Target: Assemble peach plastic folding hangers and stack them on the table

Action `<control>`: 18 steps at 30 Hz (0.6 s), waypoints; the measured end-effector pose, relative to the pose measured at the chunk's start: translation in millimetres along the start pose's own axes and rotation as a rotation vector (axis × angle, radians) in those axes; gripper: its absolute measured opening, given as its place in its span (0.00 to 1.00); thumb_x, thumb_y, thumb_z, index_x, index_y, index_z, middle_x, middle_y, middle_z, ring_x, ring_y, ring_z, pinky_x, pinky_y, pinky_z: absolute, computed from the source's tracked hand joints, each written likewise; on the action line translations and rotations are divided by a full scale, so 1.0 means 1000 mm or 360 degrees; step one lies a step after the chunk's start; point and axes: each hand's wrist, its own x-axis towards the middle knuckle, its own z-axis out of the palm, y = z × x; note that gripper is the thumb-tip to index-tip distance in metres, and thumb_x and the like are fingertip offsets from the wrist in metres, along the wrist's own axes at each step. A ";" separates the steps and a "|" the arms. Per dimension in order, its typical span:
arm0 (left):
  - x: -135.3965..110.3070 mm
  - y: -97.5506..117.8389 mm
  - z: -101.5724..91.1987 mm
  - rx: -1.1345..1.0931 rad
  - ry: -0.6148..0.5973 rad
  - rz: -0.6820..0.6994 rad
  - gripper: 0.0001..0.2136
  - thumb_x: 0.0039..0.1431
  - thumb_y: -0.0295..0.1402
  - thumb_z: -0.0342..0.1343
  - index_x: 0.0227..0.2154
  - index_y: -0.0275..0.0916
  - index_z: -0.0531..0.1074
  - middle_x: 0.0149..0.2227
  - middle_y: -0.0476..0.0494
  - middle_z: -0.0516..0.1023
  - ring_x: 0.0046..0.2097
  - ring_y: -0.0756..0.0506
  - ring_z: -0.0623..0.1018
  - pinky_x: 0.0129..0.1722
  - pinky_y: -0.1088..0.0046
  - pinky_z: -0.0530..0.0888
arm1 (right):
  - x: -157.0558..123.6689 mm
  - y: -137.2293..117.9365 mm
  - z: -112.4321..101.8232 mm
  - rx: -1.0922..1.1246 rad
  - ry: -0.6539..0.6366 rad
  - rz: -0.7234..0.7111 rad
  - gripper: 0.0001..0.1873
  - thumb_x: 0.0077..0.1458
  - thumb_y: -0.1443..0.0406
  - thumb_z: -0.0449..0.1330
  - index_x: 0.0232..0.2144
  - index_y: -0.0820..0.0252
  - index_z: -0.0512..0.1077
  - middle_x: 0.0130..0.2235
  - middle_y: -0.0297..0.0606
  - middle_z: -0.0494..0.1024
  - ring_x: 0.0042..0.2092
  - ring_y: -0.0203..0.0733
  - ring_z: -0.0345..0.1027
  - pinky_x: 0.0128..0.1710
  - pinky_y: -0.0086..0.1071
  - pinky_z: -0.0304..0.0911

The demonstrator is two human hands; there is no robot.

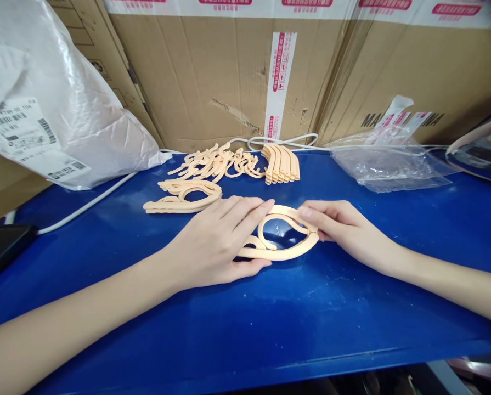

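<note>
The hanger [292, 253] is in both of the person's hands, just above or on the blue table [331, 329], near the middle of the view; whether its underside touches the tabletop cannot be told. It is pale peach, smooth and slightly glossy, apparently plastic, and bare of any print that can be made out. Two slim, bowed arms, one along the far side and one along the near side, draw together at a joint at the right end, so the outline is like a leaf or an eye. Between them the hook starts near that joint, sweeps left in a round curve and ends in a small tip close to the near arm. Blue table shows through the opening. A smaller curl lies farther left, partly covered, and the left end is hidden.

The left hand [216, 241] covers that end, its fingers across the far arm and its thumb along the near one, narrowed around the hanger. The right hand [339, 219] pinches the joint end, thumb on top and fingers curled beneath.

Beyond the left hand lie folded hangers [183, 206] of the same colour. Behind them sits a loose heap of hooks [206, 162], and just to its right a neat row of curved arms [282, 164], nested side by side. A clear bag [389, 164] lies crumpled at the right, before the boxes [212, 82].
</note>
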 end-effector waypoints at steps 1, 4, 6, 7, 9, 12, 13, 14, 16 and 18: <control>0.000 0.000 -0.001 0.0016 -0.0003 0.0013 0.29 0.60 0.42 0.55 0.57 0.25 0.60 0.54 0.28 0.71 0.53 0.34 0.73 0.51 0.57 0.72 | 0.001 0.000 -0.001 0.0009 0.0016 -0.0009 0.22 0.62 0.49 0.51 0.26 0.59 0.67 0.24 0.30 0.63 0.26 0.32 0.55 0.24 0.27 0.53; 0.003 -0.001 -0.008 0.0139 -0.0002 0.0058 0.27 0.62 0.40 0.52 0.57 0.25 0.60 0.54 0.29 0.71 0.53 0.35 0.73 0.52 0.58 0.72 | 0.004 0.004 -0.004 -0.0033 0.0111 -0.0097 0.24 0.65 0.49 0.45 0.31 0.59 0.70 0.26 0.34 0.68 0.27 0.34 0.58 0.24 0.29 0.56; 0.005 -0.005 -0.016 0.0249 0.0034 0.0057 0.26 0.62 0.40 0.51 0.58 0.26 0.60 0.54 0.30 0.71 0.54 0.35 0.73 0.54 0.58 0.71 | 0.006 0.007 -0.007 -0.0175 0.0195 -0.0228 0.25 0.66 0.50 0.44 0.30 0.58 0.70 0.26 0.34 0.68 0.27 0.35 0.58 0.25 0.30 0.57; 0.005 -0.008 -0.021 0.0286 0.0058 0.0031 0.26 0.62 0.40 0.52 0.58 0.27 0.59 0.54 0.30 0.71 0.55 0.35 0.72 0.55 0.58 0.70 | 0.008 0.008 -0.009 -0.0275 0.0221 -0.0290 0.24 0.66 0.51 0.44 0.28 0.58 0.69 0.26 0.34 0.68 0.27 0.35 0.58 0.27 0.31 0.58; 0.006 -0.018 -0.034 0.0291 0.0100 -0.0074 0.28 0.62 0.43 0.52 0.58 0.27 0.59 0.55 0.29 0.69 0.57 0.35 0.70 0.56 0.57 0.70 | 0.010 0.010 -0.012 -0.0466 0.0235 -0.0366 0.21 0.66 0.52 0.46 0.29 0.57 0.69 0.29 0.35 0.71 0.30 0.37 0.62 0.32 0.33 0.60; 0.005 -0.040 -0.055 0.0231 -0.0086 -0.0376 0.30 0.62 0.41 0.52 0.62 0.29 0.55 0.55 0.32 0.67 0.55 0.36 0.70 0.51 0.60 0.72 | 0.010 0.009 -0.013 -0.0677 0.0187 -0.0424 0.15 0.65 0.55 0.51 0.35 0.56 0.71 0.35 0.36 0.74 0.36 0.40 0.67 0.37 0.35 0.62; 0.004 -0.049 -0.061 0.0184 -0.0098 -0.0399 0.30 0.62 0.41 0.51 0.62 0.30 0.55 0.55 0.34 0.67 0.53 0.39 0.71 0.51 0.61 0.72 | 0.010 0.009 -0.012 -0.0732 0.0154 -0.0453 0.14 0.64 0.56 0.51 0.36 0.57 0.71 0.36 0.37 0.74 0.37 0.40 0.67 0.38 0.35 0.62; 0.002 -0.059 -0.066 0.0130 -0.0186 -0.0410 0.28 0.64 0.41 0.49 0.63 0.31 0.55 0.55 0.37 0.66 0.51 0.42 0.71 0.52 0.62 0.71 | 0.009 0.008 -0.012 -0.0786 0.0117 -0.0486 0.13 0.64 0.57 0.51 0.36 0.57 0.71 0.37 0.37 0.74 0.37 0.40 0.67 0.38 0.36 0.63; -0.004 -0.080 -0.071 0.0061 -0.0234 -0.0398 0.29 0.63 0.48 0.47 0.60 0.32 0.60 0.52 0.40 0.69 0.48 0.44 0.71 0.49 0.62 0.72 | 0.009 0.009 -0.012 -0.0898 0.0048 -0.0561 0.11 0.64 0.59 0.52 0.37 0.57 0.72 0.39 0.38 0.74 0.40 0.41 0.67 0.41 0.37 0.64; -0.011 -0.101 -0.071 0.0048 -0.0350 -0.0467 0.27 0.62 0.48 0.50 0.57 0.35 0.65 0.52 0.41 0.71 0.46 0.44 0.72 0.48 0.60 0.73 | 0.009 0.010 -0.011 -0.1014 0.0004 -0.0629 0.10 0.64 0.60 0.52 0.39 0.57 0.72 0.42 0.40 0.74 0.44 0.43 0.67 0.45 0.39 0.64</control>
